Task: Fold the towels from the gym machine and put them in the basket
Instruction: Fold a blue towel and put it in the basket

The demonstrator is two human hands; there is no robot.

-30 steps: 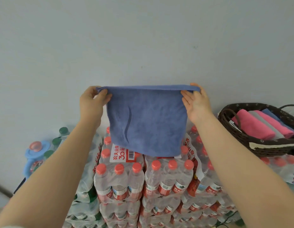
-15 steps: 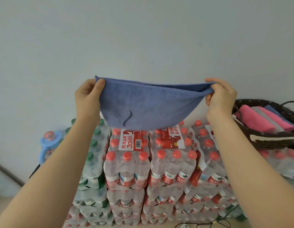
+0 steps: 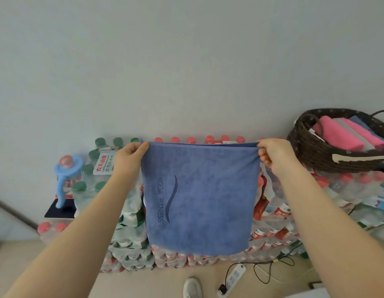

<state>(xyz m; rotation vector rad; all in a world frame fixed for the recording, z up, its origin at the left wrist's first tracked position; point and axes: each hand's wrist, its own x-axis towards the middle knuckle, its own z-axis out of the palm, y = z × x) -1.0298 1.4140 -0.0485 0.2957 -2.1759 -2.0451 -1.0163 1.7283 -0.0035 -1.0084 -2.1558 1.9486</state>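
A blue towel (image 3: pixel 199 196) printed "YOGA FITNESS" hangs flat in front of me, doubled over at its top edge. My left hand (image 3: pixel 129 161) pinches its upper left corner. My right hand (image 3: pixel 275 157) pinches the upper right corner, and the top edge is stretched taut between the two. To the right stands a dark woven basket (image 3: pixel 316 151) on the stacked water packs. It holds folded pink towels (image 3: pixel 337 135), with a grey and a blue one beside them.
Shrink-wrapped packs of water bottles (image 3: pixel 273 211) are stacked against the pale wall, red caps in the middle and right, green caps (image 3: pixel 87 168) at left. A blue plastic pump (image 3: pixel 65 181) stands at far left. A power strip (image 3: pixel 234 278) with cables and a shoe (image 3: pixel 192 287) lie on the floor.
The towel now hangs longer and flat instead of sagging between my hands. Both hands are lower in view, and the view has tilted down so the floor shows.
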